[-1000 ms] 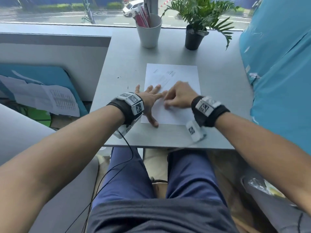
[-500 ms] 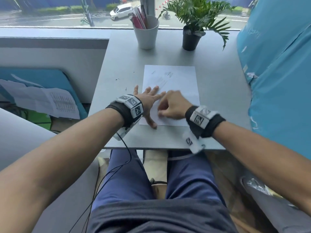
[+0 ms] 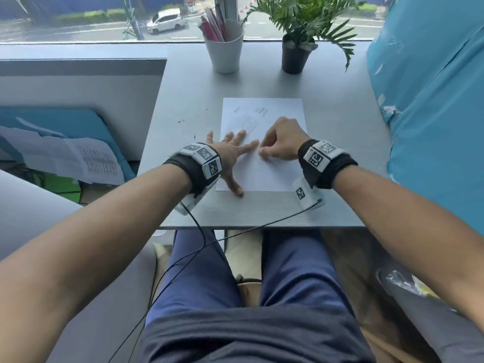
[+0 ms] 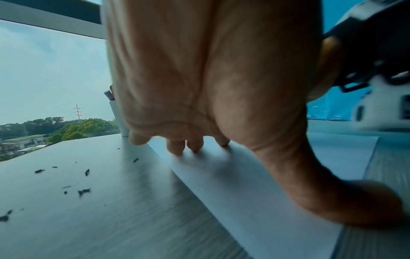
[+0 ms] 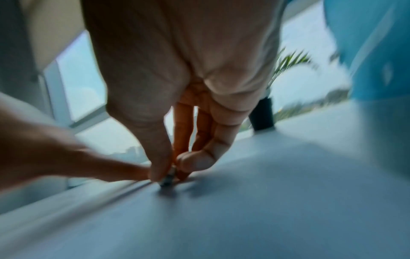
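Grey worktop (image 3: 340, 153) by window: white rectangular paper sheet (image 3: 262, 108) near its front edge; left grip (image 3: 230, 153), fingers straight, presses the sheet's left side; right grip (image 3: 281, 142) pinches small dark object (image 5: 167, 178), blurred, on sheet.

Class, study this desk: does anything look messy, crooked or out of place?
Yes: small dark crumbs lie scattered on the grey table, left of the paper, near the left hand. They look like stray litter. The paper itself lies flat and straight.
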Demonstrator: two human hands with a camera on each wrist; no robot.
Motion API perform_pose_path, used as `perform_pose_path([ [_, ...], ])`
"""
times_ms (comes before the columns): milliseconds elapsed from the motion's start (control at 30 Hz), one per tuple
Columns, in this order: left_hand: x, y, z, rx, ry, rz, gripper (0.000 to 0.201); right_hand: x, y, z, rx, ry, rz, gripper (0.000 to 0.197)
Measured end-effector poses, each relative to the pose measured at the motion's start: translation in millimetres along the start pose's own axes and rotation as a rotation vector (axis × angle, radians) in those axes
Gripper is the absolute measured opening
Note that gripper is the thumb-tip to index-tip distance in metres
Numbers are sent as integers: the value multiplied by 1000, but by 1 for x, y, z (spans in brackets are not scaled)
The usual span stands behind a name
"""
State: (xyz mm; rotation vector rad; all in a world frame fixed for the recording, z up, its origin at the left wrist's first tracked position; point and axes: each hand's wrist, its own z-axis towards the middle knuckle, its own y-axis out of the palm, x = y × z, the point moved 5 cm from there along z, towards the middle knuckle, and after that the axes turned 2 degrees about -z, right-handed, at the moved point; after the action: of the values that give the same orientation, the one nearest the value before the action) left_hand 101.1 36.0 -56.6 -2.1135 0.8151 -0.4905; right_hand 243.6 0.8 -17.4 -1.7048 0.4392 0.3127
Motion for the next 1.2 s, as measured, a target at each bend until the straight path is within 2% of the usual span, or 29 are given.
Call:
perform_pose_path([
  [67,1,-2,-1,1,-9,9,147,-2,1,1,30,6,-5,14],
  [200,1,-2,0,-7,-19,32,148,-33,33,-30,-190,-154,-21,6],
  [367,1,-2,-1,10,-5,13,146,1,-5,0,35,21,-10,15],
  [533,1,-2,0,-1,-20,38,149,-30,32,-31,-182,-133,-8,7],
  [667,2,-4,-1,13,-22,0,150,1,-1,-3,16,25,21,13],
  [700,2,-4,-1,15,-25,-2,150,0,-1,-4,29,26,21,11],
  [833,-1,-3,0,16,-33,15,152,-26,26,-29,-144,-119,-48,8],
  [1000,3,-4,-2,14,-19,4,149,3,-4,-2,27,31,-6,12],
  [1133,0,-5,-2,7,-24,0,147,-14,16,-15,-48,-59,-13,9],
  [1200,3,-6,-3,2,-28,-45,136,-9,15,-11,-55,-35,-6,11],
])
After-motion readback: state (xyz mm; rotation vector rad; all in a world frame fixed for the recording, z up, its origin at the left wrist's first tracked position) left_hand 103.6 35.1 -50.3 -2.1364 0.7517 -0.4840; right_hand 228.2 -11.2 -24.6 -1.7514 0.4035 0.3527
